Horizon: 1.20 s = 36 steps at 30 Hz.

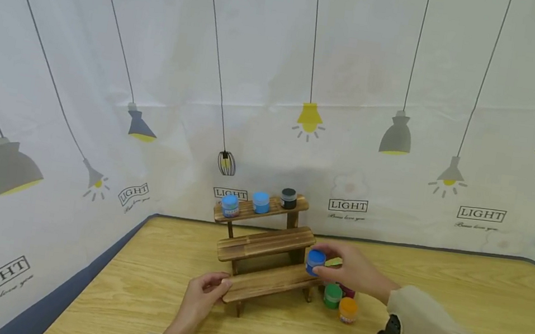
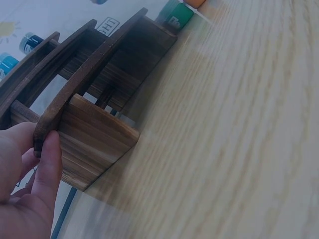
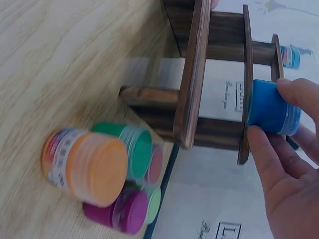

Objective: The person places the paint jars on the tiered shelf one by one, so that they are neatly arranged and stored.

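Observation:
A three-tier dark wooden stand [image 1: 262, 285] is on the table. My left hand [image 1: 202, 296] pinches the left end of its lowest tier between thumb and fingers, also clear in the left wrist view. My right hand [image 1: 352, 269] holds a blue paint jar [image 1: 315, 259] by the right end of the stand. The right wrist view has this blue jar [image 3: 269, 107] against the middle tier's edge; whether it rests on that tier I cannot tell. Along the top tier stand two light blue jars [image 1: 229, 206] and a black jar [image 1: 288, 198].
Right of the stand, an orange jar [image 1: 348, 310] and a green jar [image 1: 332, 296] stand on the wooden table [image 1: 457, 305]. A purple jar [image 3: 132, 211] and others crowd behind them. A pale curtain with printed lamps [image 1: 270, 66] hangs behind.

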Motion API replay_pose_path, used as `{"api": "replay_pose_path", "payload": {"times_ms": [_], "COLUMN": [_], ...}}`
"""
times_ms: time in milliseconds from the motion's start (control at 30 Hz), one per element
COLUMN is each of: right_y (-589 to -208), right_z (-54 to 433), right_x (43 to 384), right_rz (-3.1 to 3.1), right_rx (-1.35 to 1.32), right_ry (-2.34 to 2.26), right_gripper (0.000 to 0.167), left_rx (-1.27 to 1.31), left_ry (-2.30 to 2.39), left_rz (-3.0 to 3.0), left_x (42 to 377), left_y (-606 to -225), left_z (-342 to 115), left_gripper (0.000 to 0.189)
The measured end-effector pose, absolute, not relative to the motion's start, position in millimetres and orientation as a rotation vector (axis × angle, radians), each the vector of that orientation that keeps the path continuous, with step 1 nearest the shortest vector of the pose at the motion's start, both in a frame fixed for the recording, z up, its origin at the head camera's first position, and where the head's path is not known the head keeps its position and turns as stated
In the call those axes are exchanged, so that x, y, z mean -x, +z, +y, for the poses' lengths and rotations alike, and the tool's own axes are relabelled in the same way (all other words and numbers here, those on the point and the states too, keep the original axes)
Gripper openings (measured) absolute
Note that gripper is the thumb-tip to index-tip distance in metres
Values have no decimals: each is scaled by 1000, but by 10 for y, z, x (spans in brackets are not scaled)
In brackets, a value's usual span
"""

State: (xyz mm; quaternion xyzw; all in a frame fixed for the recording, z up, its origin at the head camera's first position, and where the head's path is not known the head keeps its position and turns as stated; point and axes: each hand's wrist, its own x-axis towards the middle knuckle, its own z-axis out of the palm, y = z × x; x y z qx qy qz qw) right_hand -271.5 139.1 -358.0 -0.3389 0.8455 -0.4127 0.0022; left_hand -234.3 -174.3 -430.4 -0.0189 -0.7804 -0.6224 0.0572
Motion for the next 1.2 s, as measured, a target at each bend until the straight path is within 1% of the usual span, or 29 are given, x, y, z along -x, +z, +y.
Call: {"api": "replay_pose_path", "payload": {"times_ms": [300,633,933,1200], "right_y": [-3507,-3462,-3469,-3480], "right_z": [1081,724,400,176], "right_x": [2722,2810,2925,3004], "right_rz": [2579,2563,2596,2628], "right_rx": [1087,1090,1055,1096], "right_ry": [-1402,-1463,-1538,-1534], "right_gripper": [41,39,40,39], "left_rx": [58,86,76,53], "left_ry": [-1885,-1905,-1891,-1903], "left_rz": [-2366,-2363,-2356,-2340], "left_x": [2344,2360,2347,2329], "left_y": [-4308,-4322,-4289,-4296], "left_z": [-1745,-1728,-1724,-1734], "left_gripper": [32,33,32,31]}}
